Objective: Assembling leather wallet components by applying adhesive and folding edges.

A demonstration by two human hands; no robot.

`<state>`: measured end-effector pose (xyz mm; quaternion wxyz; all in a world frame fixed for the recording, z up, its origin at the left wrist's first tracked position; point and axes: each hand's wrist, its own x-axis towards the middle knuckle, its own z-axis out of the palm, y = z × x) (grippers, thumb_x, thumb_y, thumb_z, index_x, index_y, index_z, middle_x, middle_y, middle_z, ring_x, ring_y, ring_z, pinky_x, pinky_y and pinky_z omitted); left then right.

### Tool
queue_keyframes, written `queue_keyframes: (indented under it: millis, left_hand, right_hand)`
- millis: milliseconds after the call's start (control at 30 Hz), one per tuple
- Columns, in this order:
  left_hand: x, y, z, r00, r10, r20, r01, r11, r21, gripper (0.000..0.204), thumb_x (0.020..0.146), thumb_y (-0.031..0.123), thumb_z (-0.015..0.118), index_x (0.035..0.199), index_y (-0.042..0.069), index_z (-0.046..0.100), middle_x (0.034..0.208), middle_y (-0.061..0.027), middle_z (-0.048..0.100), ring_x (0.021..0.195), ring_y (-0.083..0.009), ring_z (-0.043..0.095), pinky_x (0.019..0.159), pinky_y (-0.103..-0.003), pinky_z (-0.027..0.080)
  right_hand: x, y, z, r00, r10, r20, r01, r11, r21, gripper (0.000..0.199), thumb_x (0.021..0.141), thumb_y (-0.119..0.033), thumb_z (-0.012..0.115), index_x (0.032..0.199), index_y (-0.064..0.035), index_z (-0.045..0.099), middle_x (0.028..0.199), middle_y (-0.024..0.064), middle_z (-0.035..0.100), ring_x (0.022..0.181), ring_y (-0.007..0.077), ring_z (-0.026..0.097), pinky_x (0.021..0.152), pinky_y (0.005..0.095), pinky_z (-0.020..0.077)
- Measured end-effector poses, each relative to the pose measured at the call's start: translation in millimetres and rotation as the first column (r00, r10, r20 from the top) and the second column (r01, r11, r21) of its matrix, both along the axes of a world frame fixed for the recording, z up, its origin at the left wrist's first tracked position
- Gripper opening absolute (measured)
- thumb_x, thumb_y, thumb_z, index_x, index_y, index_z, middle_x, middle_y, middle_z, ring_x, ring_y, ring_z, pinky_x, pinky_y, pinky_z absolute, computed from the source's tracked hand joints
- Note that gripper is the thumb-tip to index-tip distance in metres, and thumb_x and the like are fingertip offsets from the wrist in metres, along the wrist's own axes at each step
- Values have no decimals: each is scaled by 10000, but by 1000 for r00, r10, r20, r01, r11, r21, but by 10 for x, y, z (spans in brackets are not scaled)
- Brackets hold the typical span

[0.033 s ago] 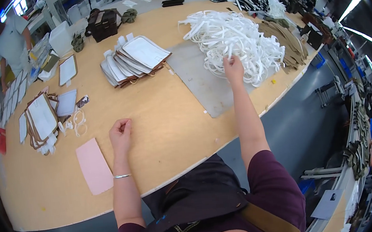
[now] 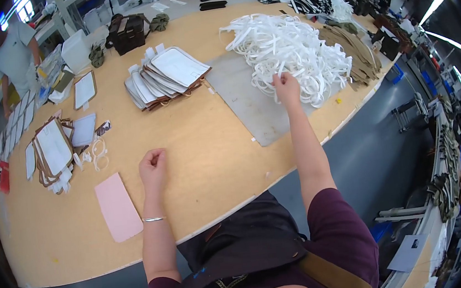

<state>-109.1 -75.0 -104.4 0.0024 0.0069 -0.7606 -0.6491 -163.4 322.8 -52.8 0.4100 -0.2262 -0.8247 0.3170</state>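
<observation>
A large tangled heap of white straps lies on the right part of the table, partly over a grey sheet. At the heap's near edge is my right hand, its thumb and fingers pinched together on a white strap. My left hand is loosely curled above the bare table, and nothing shows in its fingers. Close by it lies a pink rectangular sheet. Beyond, in the middle, sits a fanned stack of white panels with brown edges.
Another stack of brown-edged panels lies at the left, beside thin white loops. Brown strips lie right of the heap. A dark box and a white bin stand farther back. A co-worker stands at the far left.
My right hand has shifted slightly left and down at the edge of the white straps. My left hand has moved a little to the right, its fingers curled.
</observation>
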Motion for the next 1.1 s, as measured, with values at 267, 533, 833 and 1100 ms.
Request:
queue_keyframes:
  millis: [267, 533, 833, 1100]
  left_hand:
    - [103, 1493, 549, 877, -454, -159, 430, 887, -167, 379, 857, 239, 586, 1156, 12, 535, 1098, -97, 580, 1009, -158, 543, 807, -286, 460]
    - [-342, 2101, 535, 772, -573, 275, 562, 818, 126, 226, 894, 206, 542, 929, 10, 649, 751, -20, 632, 632, -81, 555, 549, -238, 434]
    - [687, 1559, 1022, 433, -897, 91, 896, 418, -147, 132, 823, 93, 565, 827, 11, 669, 598, -27, 596, 538, -86, 530, 499, -243, 422]
    - [1392, 382, 1142, 653, -751, 96, 607, 443, -660, 74, 774, 149, 634, 763, 86, 670, 553, -68, 589, 507, -240, 561, 487, -338, 409]
  right_hand:
    - [517, -507, -33, 842, 492, -220, -447, 410, -795, 248, 934, -200, 468, 878, -20, 629, 684, 19, 621, 481, 39, 450, 441, 182, 351]
    - [979, -704, 253, 663, 624, 413, -525, 781, -337, 172, 862, -173, 553, 970, -58, 621, 729, 49, 613, 609, 157, 575, 556, 297, 447]
    - [137, 495, -309, 910, -234, 341, -16, 804, 594, 821, 634, -109, 717, 1334, -343, 359, 1461, 68, 210, 1339, 340, 203, 1004, 588, 221]
    - [670, -750, 815, 816, 519, 253, -571, 659, 489, 686, 702, -225, 726, 1307, -153, 409, 1408, 181, 277, 1286, 398, 277, 1004, 493, 303]
